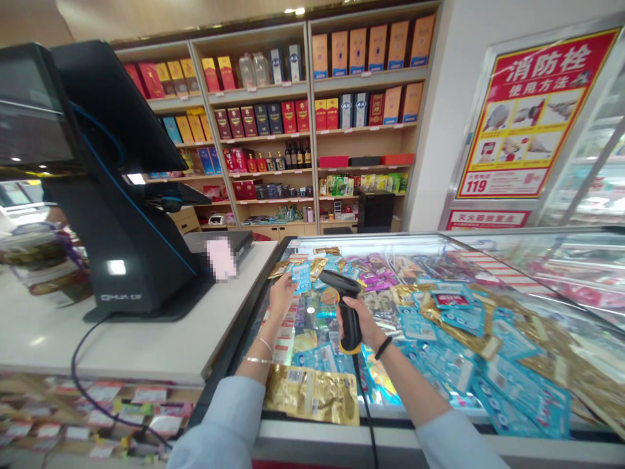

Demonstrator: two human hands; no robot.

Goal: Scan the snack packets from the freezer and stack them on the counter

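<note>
My right hand [360, 319] is wrapped round the grip of a black barcode scanner [350, 319], whose head points left and whose cable hangs down. My left hand [283, 292] pinches the edge of a small blue packet [301, 276], just left of the scanner's head. Both hands are above the glass-topped freezer [288, 426]. A large gold packet [312, 394] lies at the near edge, below my forearms. Many blue packets [527, 391] and gold packets [541, 319] are heaped on the glass to the right.
A black checkout terminal [131, 221] stands on the white counter [161, 345] at the left, with plastic tubs [43, 260] behind it. Shelves [312, 130] of boxes and bottles line the back wall. A red and yellow poster [532, 117] hangs at the right.
</note>
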